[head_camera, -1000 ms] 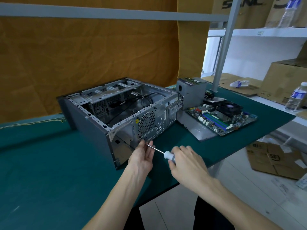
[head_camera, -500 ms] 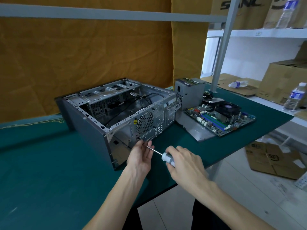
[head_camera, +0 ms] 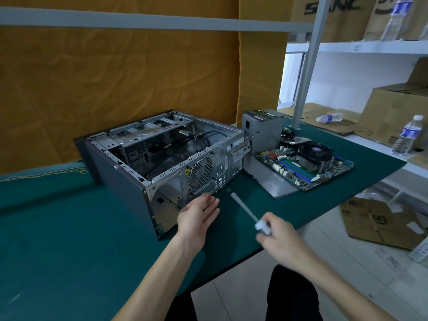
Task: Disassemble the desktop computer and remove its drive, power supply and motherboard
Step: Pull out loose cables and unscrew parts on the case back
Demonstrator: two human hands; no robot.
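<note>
The opened computer case (head_camera: 120, 172) lies on its side on the green table (head_camera: 58, 239), its rear panel with the fan grille (head_camera: 200, 172) facing me. My left hand (head_camera: 196, 216) hovers flat and open just below that panel, fingers straight. My right hand (head_camera: 278, 237) grips the white handle of a screwdriver (head_camera: 243, 208), whose blurred shaft points up-left, away from the case. To the right of the case stand the grey power supply (head_camera: 262, 130), the motherboard (head_camera: 305, 162) with its black cooler, a drive (head_camera: 295, 140) behind it, and a grey side panel (head_camera: 273, 181).
The table's front-right edge runs close to my hands. White shelving at the right carries cardboard boxes (head_camera: 393, 112) and water bottles (head_camera: 405, 135). A metal post (head_camera: 305, 66) rises behind the power supply. Another cardboard box (head_camera: 379, 218) sits on the floor.
The screwdriver tip has left the rear panel and swung to the right with my right hand. My left hand let go of the shaft and opened flat.
</note>
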